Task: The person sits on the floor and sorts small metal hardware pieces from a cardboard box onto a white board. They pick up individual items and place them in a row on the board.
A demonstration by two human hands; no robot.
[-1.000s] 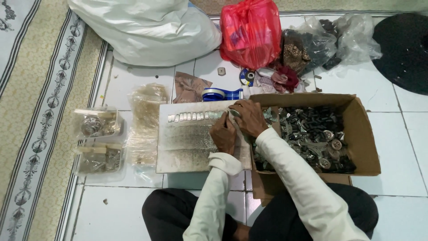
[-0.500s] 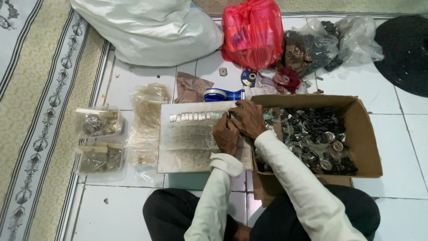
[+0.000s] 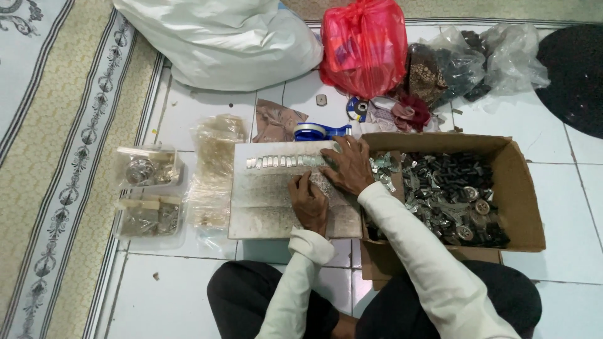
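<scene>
I sit on a white tiled floor with a flat pale board (image 3: 264,207) in front of me. A row of several small silvery pieces (image 3: 282,161) lies along its far edge. My left hand (image 3: 309,199) rests on the board's right part, fingers curled down on the surface. My right hand (image 3: 349,164) lies spread at the right end of the row, fingertips touching the last pieces. Just right of it stands an open cardboard box (image 3: 524,207) holding many small dark and silvery metal parts (image 3: 452,194). What my fingers pinch is hidden.
A blue tape dispenser (image 3: 317,131) sits beyond the board. Clear plastic bags (image 3: 213,169) and two clear trays (image 3: 149,194) lie left. A big white sack (image 3: 226,37), red bag (image 3: 364,44), clear bags of parts (image 3: 465,59) and a patterned rug (image 3: 56,157) surround them.
Both hands stay at the right end of the row with small finger shifts; my left hand has slid slightly toward me on the board. The camera view moved a little.
</scene>
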